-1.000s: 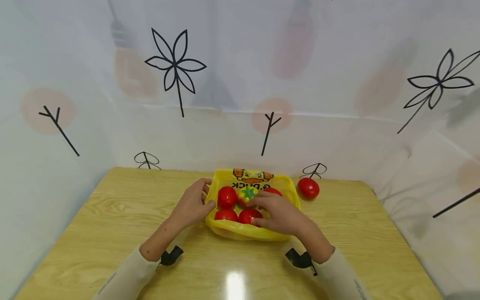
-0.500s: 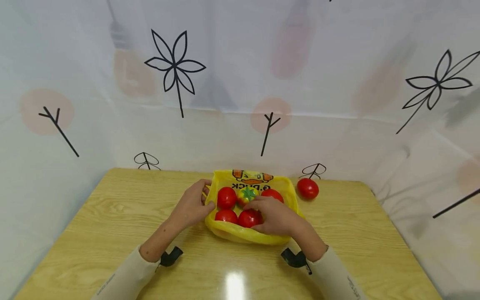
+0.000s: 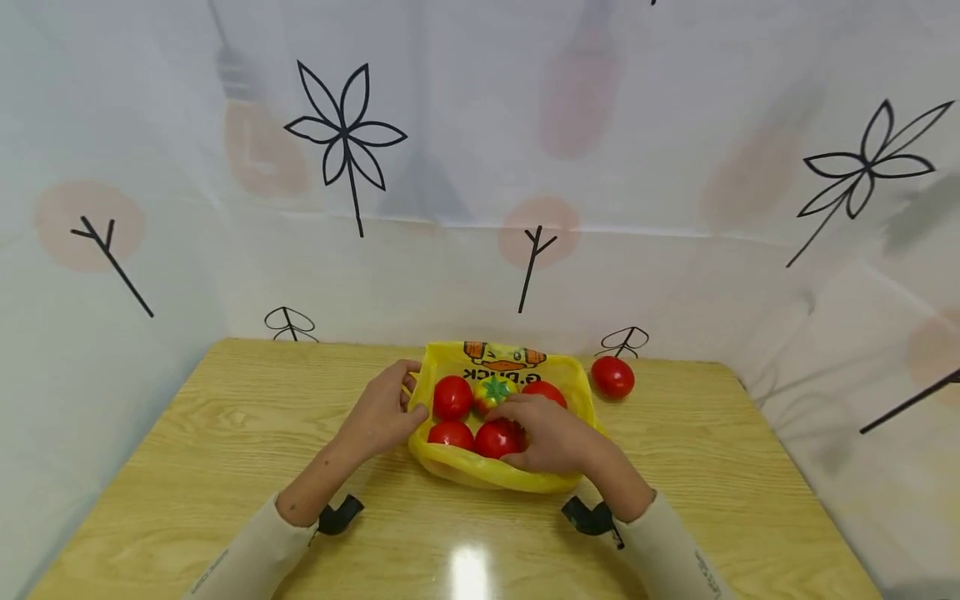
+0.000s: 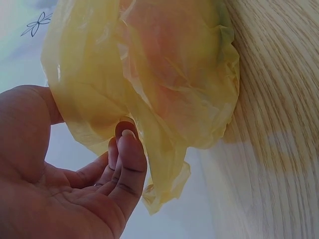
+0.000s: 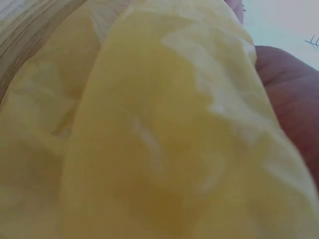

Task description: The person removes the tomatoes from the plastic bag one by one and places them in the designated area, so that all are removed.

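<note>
My left hand point(image 3: 386, 414): pinching yellow plastic bag point(image 3: 487, 475) at nine o'clock; right hand point(image 3: 553, 433): beside round red tomato point(image 3: 497, 439), grip uncertain; likely arranging; next calls for steadiness.

Most of the view is filled by a crumpled, translucent yellow bag point(image 5: 164, 129), by which the right hand point(image 5: 291, 99), at right, is partly covered. Wood grain point(image 5: 30, 32) is seen far left; far right, a pale backdrop point(image 5: 286, 22) is marked with thin lines.
</note>
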The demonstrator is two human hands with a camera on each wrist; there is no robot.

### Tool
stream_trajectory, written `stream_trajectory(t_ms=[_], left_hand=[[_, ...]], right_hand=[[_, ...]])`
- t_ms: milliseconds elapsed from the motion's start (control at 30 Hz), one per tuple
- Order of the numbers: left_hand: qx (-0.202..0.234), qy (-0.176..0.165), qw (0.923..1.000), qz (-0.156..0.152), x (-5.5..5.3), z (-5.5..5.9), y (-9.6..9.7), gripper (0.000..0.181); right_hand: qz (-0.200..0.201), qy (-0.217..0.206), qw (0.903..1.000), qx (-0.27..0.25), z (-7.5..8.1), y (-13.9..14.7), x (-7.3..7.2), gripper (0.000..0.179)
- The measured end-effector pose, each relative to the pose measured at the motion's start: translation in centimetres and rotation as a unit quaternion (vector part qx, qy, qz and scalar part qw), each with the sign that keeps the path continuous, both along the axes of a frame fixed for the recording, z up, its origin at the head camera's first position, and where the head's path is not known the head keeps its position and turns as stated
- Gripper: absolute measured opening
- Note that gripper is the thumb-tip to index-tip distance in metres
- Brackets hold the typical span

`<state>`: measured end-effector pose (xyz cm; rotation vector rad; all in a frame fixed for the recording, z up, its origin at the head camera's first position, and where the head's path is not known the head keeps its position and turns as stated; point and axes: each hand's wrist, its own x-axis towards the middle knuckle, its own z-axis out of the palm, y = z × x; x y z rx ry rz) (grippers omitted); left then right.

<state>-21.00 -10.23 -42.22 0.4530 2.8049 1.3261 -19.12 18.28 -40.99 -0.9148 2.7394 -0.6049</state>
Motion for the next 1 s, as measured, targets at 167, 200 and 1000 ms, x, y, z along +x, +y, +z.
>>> stream_trajectory(t_ms=[167, 200, 1000], left_hand=[[0.001, -0.005, 1.0000, 0.004, 0.1, 0.0, -0.1, 0.060], [0.001, -0.006, 1.0000, 0.004, 0.1, 0.0, -0.1, 0.061], [0.013, -0.008, 0.9999, 0.008, -0.1, -0.2, -0.1, 0.060]], right_hand=[[0.001, 0.003, 1.0000, -0.006, 0.1, 0.2, 0.0, 0.048], [0.002, 0.006, 1.0000, -0.008, 0.3, 0.3, 0.1, 0.049], [-0.034, 0.097, 0.9888, -0.109, 3.3, 4.7, 0.4, 0.058]])
